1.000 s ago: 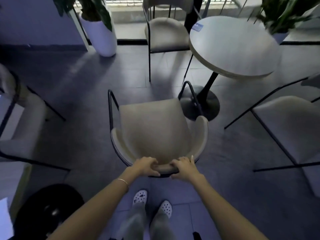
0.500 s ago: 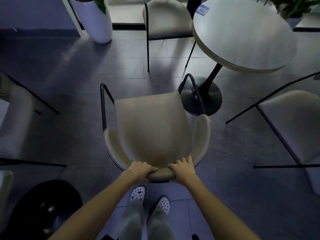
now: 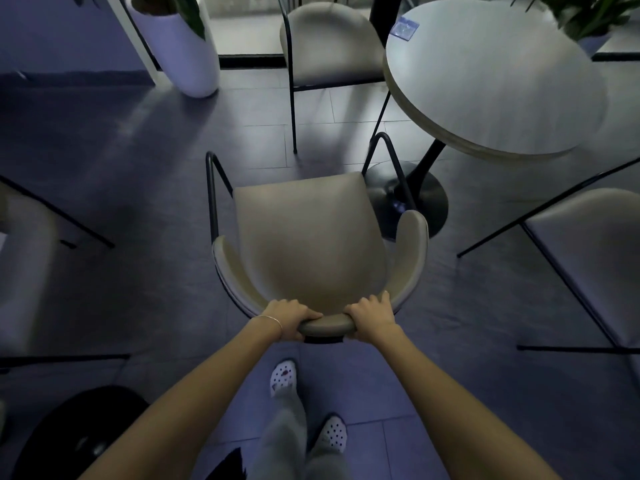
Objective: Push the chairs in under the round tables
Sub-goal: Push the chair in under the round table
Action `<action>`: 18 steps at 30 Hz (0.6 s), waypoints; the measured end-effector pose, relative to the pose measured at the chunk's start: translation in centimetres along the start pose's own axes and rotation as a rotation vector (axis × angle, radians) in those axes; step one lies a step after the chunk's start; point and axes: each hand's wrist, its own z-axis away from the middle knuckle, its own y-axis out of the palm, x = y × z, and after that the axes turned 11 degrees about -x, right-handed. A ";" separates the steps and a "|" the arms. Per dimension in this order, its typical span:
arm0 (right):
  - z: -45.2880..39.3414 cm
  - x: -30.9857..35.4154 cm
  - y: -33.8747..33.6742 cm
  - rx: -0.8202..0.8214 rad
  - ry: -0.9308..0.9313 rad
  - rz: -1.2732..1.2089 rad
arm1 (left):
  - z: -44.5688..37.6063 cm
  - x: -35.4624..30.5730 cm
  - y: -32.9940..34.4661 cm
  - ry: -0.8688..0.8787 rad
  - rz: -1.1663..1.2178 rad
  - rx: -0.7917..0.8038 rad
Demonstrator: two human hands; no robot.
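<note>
A beige chair (image 3: 308,244) with a black metal frame stands in front of me, its seat facing away. My left hand (image 3: 287,318) and my right hand (image 3: 372,318) both grip the top of its curved backrest, about a hand's width apart. The round pale table (image 3: 491,81) on a black pedestal base (image 3: 419,199) stands ahead to the right. The chair's right front leg is close to that base; the seat is outside the tabletop's edge.
A second beige chair (image 3: 332,46) sits at the table's far side, a third (image 3: 588,251) at the right. Another chair (image 3: 24,271) is at the left edge. A white planter (image 3: 180,53) stands far left, a black round base (image 3: 69,434) near my feet.
The chair and I have moved forward toward the table; the tabletop and its base appear closer and larger. One foot has stepped ahead. Both hands keep their grip on the backrest.
</note>
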 end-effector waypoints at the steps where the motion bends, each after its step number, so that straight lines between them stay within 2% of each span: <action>1: -0.8 -0.2 -0.5 0.002 0.006 -0.003 | -0.6 0.6 -0.6 0.003 0.007 0.001; 9: -5.9 -1.4 -4.2 0.039 0.060 -0.017 | -5.0 4.5 -4.4 0.055 -0.009 -0.017; 18: -8.0 -2.0 -5.6 0.074 0.064 -0.033 | -6.6 5.9 -5.8 0.093 -0.003 -0.020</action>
